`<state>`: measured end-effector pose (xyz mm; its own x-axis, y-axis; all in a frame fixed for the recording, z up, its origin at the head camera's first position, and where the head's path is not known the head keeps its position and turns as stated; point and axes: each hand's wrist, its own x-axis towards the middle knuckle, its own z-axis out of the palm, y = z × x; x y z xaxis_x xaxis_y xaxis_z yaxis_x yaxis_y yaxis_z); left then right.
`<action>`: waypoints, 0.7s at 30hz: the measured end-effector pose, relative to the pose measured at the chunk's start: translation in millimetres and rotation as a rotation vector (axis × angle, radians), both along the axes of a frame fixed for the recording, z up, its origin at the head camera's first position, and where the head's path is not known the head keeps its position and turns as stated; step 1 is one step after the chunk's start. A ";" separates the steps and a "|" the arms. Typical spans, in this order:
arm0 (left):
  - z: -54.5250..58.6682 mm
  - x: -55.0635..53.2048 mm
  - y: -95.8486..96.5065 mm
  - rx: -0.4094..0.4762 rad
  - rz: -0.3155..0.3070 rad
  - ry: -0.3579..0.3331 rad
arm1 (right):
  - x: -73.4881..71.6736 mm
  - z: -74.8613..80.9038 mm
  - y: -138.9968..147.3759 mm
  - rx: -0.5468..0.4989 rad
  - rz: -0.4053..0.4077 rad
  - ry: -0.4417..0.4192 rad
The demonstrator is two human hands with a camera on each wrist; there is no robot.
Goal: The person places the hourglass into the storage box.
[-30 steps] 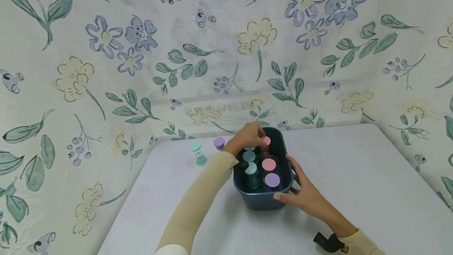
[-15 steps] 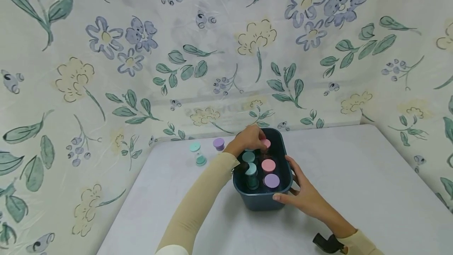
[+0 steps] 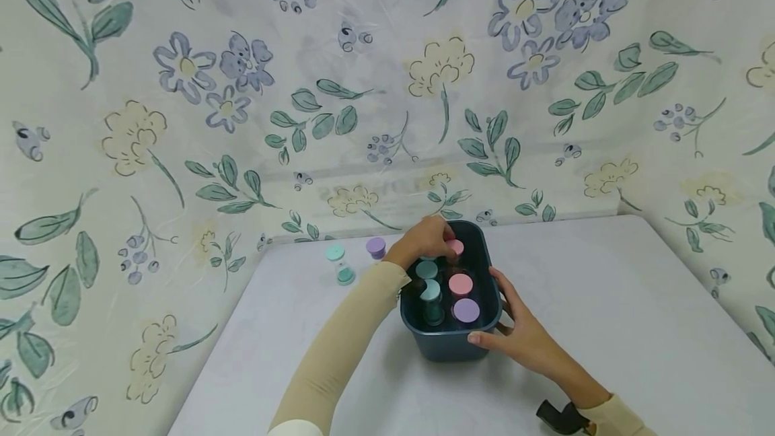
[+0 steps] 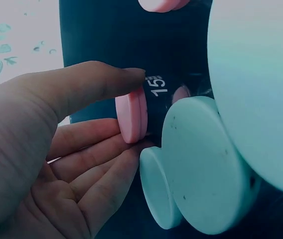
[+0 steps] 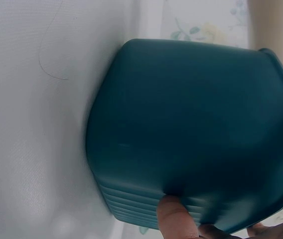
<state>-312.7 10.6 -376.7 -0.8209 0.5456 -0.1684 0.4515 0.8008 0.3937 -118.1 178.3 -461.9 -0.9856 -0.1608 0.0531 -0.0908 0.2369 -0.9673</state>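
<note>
A deep dark-blue bin (image 3: pixel 451 347) stands on the table with several capped sand timers upright inside. Reaching in at its far end, my left hand (image 3: pixel 426 241) pinches a pink sand timer (image 3: pixel 455 247) by its cap. In the left wrist view, thumb and fingers lie on either side of that pink cap (image 4: pixel 133 117), with a white "15" on the glass beside it. Teal caps (image 4: pixel 201 164) crowd close by. My right hand (image 3: pixel 527 342) grips the bin's near right corner, thumb at the front rim; a fingertip (image 5: pixel 175 219) presses the ribbed wall.
Inside the bin's near half are a teal timer (image 3: pixel 431 293), another pink cap (image 3: pixel 461 284) and a purple cap (image 3: pixel 466 310). Left of the bin, a teal sand timer (image 3: pixel 341 266) and a purple-capped one (image 3: pixel 376 247) stand on the white table (image 3: pixel 581 274). A flowered cloth hangs behind.
The pink sand timer in my left hand has gone slightly lower into the bin. My right hand keeps its hold at the same corner.
</note>
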 end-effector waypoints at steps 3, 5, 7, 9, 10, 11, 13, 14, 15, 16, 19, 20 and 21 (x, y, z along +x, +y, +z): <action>0.9 -0.4 -1.3 0.007 -0.017 0.008 | 1.0 1.3 -0.3 0.004 -0.001 0.000; 2.3 -0.9 -2.5 0.011 -0.024 0.013 | 1.4 1.8 -0.3 0.006 -0.001 -0.002; 5.0 -1.0 -3.5 0.027 -0.023 0.009 | 1.3 2.0 -0.3 0.009 -0.003 -0.004; 8.5 -0.8 -4.5 0.039 -0.018 0.008 | 1.1 1.3 -0.1 0.009 -0.006 -0.006; 10.5 -0.5 -4.9 0.048 -0.013 0.008 | 0.9 0.9 0.1 0.009 -0.006 -0.007; 13.1 0.1 -5.3 0.063 -0.007 0.007 | 0.8 0.6 0.2 0.008 -0.007 -0.008; 17.5 0.9 -6.1 0.093 0.002 0.011 | 0.5 -0.3 0.3 0.005 -0.008 -0.008; 19.8 1.6 -6.9 0.111 0.010 0.013 | 0.4 -0.6 0.4 0.004 -0.008 -0.008; 22.0 2.0 -7.9 0.135 0.018 0.012 | 0.4 -0.8 0.5 0.003 -0.007 -0.009; 24.2 2.4 -9.3 0.160 0.026 0.013 | 0.3 -0.7 0.6 0.001 -0.005 -0.008; 30.2 3.1 -15.1 0.237 0.044 0.029 | 0.2 -0.5 0.5 -0.003 -0.001 -0.003; 32.5 3.4 -17.7 0.265 0.051 0.035 | 0.0 -0.7 0.4 -0.005 0.000 -0.002; 34.7 3.6 -20.4 0.290 0.054 0.045 | -0.1 -0.8 0.2 -0.005 0.000 -0.001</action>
